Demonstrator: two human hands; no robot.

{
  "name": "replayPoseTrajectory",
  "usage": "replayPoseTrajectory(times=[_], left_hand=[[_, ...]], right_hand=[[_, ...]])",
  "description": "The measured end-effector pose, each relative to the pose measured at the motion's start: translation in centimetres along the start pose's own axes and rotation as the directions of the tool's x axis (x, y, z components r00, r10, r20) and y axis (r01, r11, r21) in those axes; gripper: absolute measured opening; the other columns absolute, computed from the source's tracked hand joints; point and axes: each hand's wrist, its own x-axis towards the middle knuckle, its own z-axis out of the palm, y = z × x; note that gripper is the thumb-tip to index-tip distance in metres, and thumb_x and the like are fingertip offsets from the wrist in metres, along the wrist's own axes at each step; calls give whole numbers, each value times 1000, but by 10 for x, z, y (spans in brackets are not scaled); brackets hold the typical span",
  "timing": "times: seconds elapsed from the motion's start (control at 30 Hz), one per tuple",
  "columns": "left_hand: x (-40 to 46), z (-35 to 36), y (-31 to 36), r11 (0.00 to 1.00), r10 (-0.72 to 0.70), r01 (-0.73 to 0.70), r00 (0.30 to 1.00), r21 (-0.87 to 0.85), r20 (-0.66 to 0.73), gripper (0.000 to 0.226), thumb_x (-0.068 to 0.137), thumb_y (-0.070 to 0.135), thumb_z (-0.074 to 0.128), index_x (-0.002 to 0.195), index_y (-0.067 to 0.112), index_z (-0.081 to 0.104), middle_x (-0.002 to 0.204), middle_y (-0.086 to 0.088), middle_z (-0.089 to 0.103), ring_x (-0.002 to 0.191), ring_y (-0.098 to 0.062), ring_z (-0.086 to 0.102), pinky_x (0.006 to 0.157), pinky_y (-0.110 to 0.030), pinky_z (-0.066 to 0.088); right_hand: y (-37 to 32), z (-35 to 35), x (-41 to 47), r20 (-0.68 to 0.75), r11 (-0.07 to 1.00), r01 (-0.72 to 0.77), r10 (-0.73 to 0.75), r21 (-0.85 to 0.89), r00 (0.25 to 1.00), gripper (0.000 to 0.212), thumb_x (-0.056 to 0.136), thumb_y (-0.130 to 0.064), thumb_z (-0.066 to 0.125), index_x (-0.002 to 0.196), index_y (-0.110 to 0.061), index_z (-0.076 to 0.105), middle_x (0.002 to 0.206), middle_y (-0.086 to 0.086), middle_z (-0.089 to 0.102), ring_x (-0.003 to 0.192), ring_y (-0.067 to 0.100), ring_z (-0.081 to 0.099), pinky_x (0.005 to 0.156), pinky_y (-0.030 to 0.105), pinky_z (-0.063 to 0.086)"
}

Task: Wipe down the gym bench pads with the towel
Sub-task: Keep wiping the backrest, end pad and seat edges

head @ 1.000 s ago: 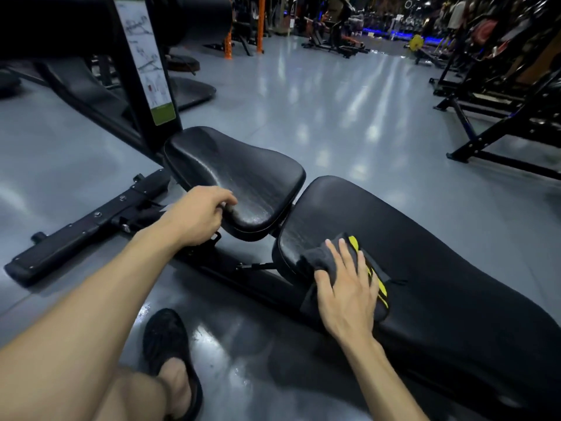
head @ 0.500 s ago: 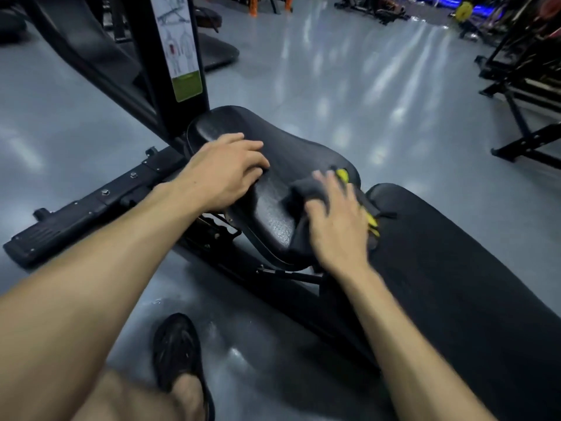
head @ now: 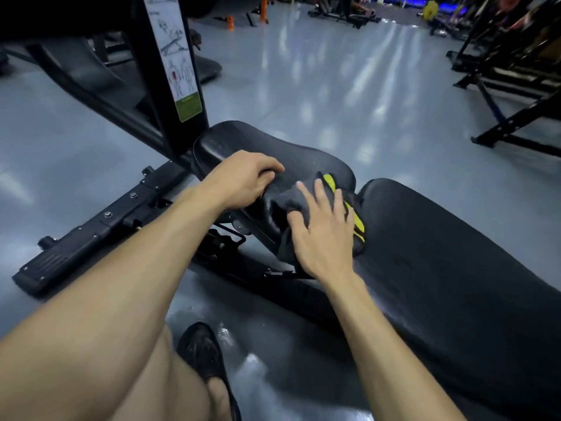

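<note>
Towel (head: pixel 291 205) mostly under right hand (head: pixel 324 238)

Black pads (head: pixel 455 268) — grey-yellow towel (head: pixel 306 202), grey floor (head: pixel 303 86)

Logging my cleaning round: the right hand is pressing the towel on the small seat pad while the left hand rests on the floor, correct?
Not quite. In the head view the left hand grips the seat pad, not the floor. The right hand does press the towel there.

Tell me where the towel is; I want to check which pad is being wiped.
The towel lies under the right hand on the seat pad, at its edge nearest the back pad.
</note>
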Motion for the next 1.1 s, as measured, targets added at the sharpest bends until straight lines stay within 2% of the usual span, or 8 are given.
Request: replayPoseTrajectory(times=[0.1,0.3,0.5,0.6,0.73,0.87,0.97,1.1], left_hand=[[-7,-2,-2,1000,12,-11,1000,-17,19,32,102,16,51,130,18,67,121,-6,69,118,-27,60,100,-32,41],[-25,-14,-25,996,66,-64,997,-66,38,33,103,18,52,133,21,64,139,-2,62,138,-23,47,113,-31,33],[-29,-30,-65,999,34,-33,999,-27,12,36,104,20,52,138,24,61,154,7,49,151,-19,29,123,-34,22],[-19,-32,-78,999,14,-15,999,-42,-30,35,103,23,54,136,26,63,152,9,50,151,-18,29,122,-32,21],[2,-28,-88,1000,11,-13,997,-23,-82,29,101,32,54,128,35,66,148,16,53,150,-16,31,120,-47,28],[14,-27,-96,999,3,-8,996,-44,-93,30,101,30,55,129,34,66,147,13,54,149,-16,33,121,-45,30],[16,-28,-100,1000,-2,-1,995,-25,-102,31,101,29,56,130,32,66,147,12,55,146,-16,36,121,-38,29],[21,-29,-99,1000,10,-8,994,19,-106,30,100,31,57,129,31,66,146,11,56,142,-17,41,119,-37,33]], right_hand=[[-10,6,-48,22,979,184,-183,-90,983,68,91,-54,28,159,-45,23,171,-11,8,158,24,-4,126,51,0],[2,-6,-30,47,994,105,-106,33,993,64,91,-55,25,155,-53,27,169,-21,10,158,16,1,126,46,4],[0,-16,67,-27,935,-312,321,170,947,57,102,-47,36,157,-32,34,167,-1,28,155,24,19,124,53,14],[-23,4,55,-33,999,-41,42,17,999,56,98,-50,34,154,-46,35,169,-13,20,158,17,8,126,49,5],[-3,8,33,8,949,314,-315,38,949,57,96,-51,36,152,-59,26,166,-24,21,157,9,10,124,39,10],[37,-11,125,-59,984,-97,107,150,993,52,94,-52,33,140,-34,52,145,0,57,137,27,48,104,40,38],[32,-11,178,-4,924,-372,374,89,928,42,101,-51,32,115,-24,61,130,15,64,120,35,56,86,41,36],[-23,8,175,-13,1000,3,-2,26,1000,43,98,-48,35,124,-28,62,138,6,61,132,29,51,107,44,39]])
